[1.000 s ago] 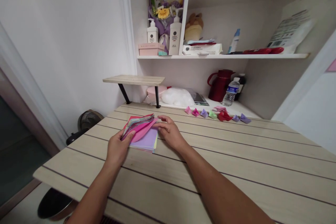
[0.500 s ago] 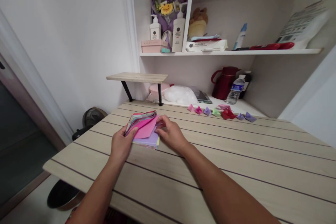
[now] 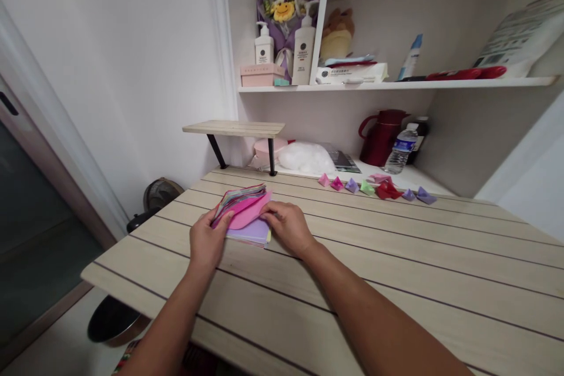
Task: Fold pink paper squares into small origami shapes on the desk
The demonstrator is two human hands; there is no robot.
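A stack of coloured paper (image 3: 249, 232) rests on the wooden table, its upper sheets lifted and fanned at the left. My left hand (image 3: 209, 239) grips these raised sheets at their left side, thumb on top. Between the raised part and the purple sheet below, a pink sheet (image 3: 250, 213) bends upward. My right hand (image 3: 288, 226) pinches the right edge of that pink sheet between thumb and fingers. Several small folded paper pieces (image 3: 352, 185) in pink, purple, green and red stand in a row along the table's back edge.
Behind the table, a low wooden riser (image 3: 233, 127) stands on black legs. A dark red jug (image 3: 382, 138) and a water bottle (image 3: 402, 150) are at the back right. Above, a white shelf (image 3: 396, 86) carries pump bottles and boxes. A bin (image 3: 115, 322) sits on the floor, lower left.
My right hand has closed on the pink sheet's right edge, and the sheet now curves. The whole view has shifted slightly; my left hand keeps its hold.
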